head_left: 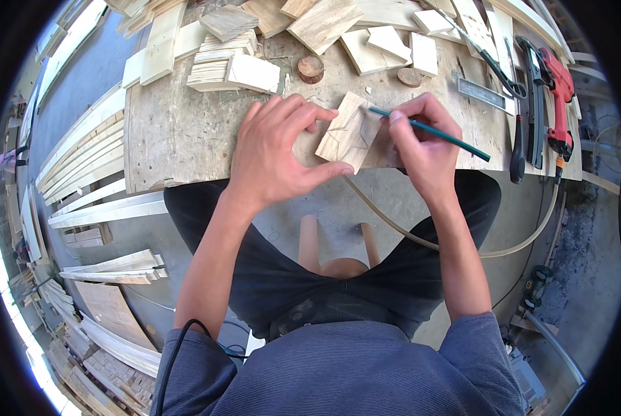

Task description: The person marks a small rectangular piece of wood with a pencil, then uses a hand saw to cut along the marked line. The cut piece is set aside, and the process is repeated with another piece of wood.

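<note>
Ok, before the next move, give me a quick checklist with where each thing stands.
1. Pencil gripped: ok, held in the right hand, its tip at the right part of the small board.
2. Board steadied: ok, the left hand has its thumb at the lower edge and a fingertip at the left edge.
3. Lines visible: ok, several dark ones show on the board.
4. Board fully on the table: cannot tell, its lower corner is right by the table's edge.
5. Pencil tip sharp: cannot tell, too small.
6. Red nail gun clear of both hands: ok.

the wooden bench [186,139] carries wood pieces [324,24], discs [310,69] and a red tool [558,90].
</note>
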Available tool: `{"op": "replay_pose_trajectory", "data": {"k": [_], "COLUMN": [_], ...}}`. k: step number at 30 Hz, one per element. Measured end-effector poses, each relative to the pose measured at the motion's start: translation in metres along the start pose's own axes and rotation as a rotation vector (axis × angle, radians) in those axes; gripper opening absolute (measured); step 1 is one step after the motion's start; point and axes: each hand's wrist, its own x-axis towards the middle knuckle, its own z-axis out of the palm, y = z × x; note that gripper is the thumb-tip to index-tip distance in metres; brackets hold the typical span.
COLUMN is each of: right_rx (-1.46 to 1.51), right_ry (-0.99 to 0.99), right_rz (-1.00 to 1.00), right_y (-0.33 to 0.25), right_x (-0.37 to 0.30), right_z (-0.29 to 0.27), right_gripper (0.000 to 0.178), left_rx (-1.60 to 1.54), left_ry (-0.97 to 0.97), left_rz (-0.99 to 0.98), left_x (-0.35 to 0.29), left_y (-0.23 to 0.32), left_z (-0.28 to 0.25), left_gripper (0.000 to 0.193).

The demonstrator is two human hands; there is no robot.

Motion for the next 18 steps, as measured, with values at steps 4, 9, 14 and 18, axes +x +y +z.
{"op": "replay_pose_trajectory", "data": {"k": [4, 9, 14, 18], "right_rx": [0.063, -0.036, 0.064, 0.011], "right_ry": [0.058, -0.037, 0.069, 0.048], "right_rz": [-0.018, -0.011, -0.033, 0.010], "right_y": [0.0020, 0.0016, 0.0026, 0.0053], "right_x": [0.0030, 0.0001, 0.0047, 0.0067], "right_z": [0.0018, -0.0013, 0.0038, -0.0012], "right_gripper": [0.014, 0.013, 0.013, 0.013], "left_rx": [-0.020, -0.023, -0.021, -0.011], "left_ry": [0.001, 0.011, 0.002, -0.001], "left_rz": [-0.010, -0.008, -0.017, -0.007], "left_x": [-0.0002, 0.0001, 0.0001, 0.0004], "left_y": [0.0002, 0.0010, 0.0015, 0.0024], "left_z": [0.0005, 0.0004, 0.0000, -0.0007], "left_gripper": [0.070, 0.070, 0.069, 0.070]}}
